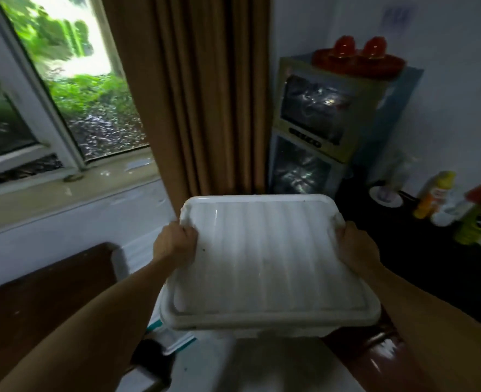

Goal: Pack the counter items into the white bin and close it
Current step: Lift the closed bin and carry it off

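A white ribbed lid (262, 258) fills the middle of the head view, lying over the white bin (250, 331), of which only a strip of front wall shows beneath it. My left hand (175, 244) grips the lid's left edge. On the right edge, my right hand (356, 244) holds it the same way. The bin's inside is hidden. On the dark counter (431, 264) at the right stand a yellow spray can (434, 193) and a green bottle with a red cap (480, 213).
A brown curtain (205, 94) hangs behind the bin, with a window (72, 80) and sill to the left. A two-door cabinet (318, 123) with a red tray on top stands at the back right. A dark wooden surface (35, 306) lies at the lower left.
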The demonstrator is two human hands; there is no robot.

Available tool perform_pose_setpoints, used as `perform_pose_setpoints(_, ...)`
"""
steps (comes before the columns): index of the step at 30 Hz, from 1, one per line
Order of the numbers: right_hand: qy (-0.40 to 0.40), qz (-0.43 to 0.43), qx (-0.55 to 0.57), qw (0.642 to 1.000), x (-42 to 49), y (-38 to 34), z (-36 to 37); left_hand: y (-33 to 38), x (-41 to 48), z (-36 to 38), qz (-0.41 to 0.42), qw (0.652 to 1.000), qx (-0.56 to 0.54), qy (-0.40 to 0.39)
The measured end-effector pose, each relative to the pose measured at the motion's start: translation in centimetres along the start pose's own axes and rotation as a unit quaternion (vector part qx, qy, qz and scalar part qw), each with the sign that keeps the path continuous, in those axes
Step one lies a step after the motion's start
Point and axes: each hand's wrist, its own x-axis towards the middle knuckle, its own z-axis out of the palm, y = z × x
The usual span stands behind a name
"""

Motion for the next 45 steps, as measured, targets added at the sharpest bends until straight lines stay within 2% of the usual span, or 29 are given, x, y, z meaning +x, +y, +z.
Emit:
perform_pose_setpoints(5,-0.048,-0.003,-0.001,0.999,-2.6,-10.1,3.2,-10.1,-0.7,-4.8,-0.041,0.999,0.003,0.029)
perform_pose_setpoints(12,-0.078,-0.071,0.009,0.994,-9.2,-24.2,8.6,-25.4,-1.9,-13.0,-0.104,0.993,0.030,0.042)
perform_pose_setpoints(23,-0.127,-0.173,0.010,0.977,-16.6,-41.9,16.4,-42.2,-2.5,-20.9,-0.261,0.963,0.062,0.020)
perform_pose_setpoints(29,-0.174,-0.211,0.012,0.962,-16.4,-48.2,21.1,-47.2,-1.3,-21.6,-0.337,0.940,0.058,-0.001)
perform_pose_setpoints(35,-0.211,-0.204,0.031,0.955,-15.0,-52.1,24.5,-50.2,0.9,-20.6,-0.376,0.925,0.056,-0.018)
perform_pose_setpoints(40,-0.245,-0.198,0.045,0.948,-14.6,-54.7,25.7,-52.7,2.9,-20.6,-0.382,0.922,0.052,-0.042)
perform_pose_setpoints(45,-0.257,-0.170,0.015,0.951,-15.1,-57.1,27.6,-54.4,5.7,-21.9,-0.345,0.931,0.095,-0.074)
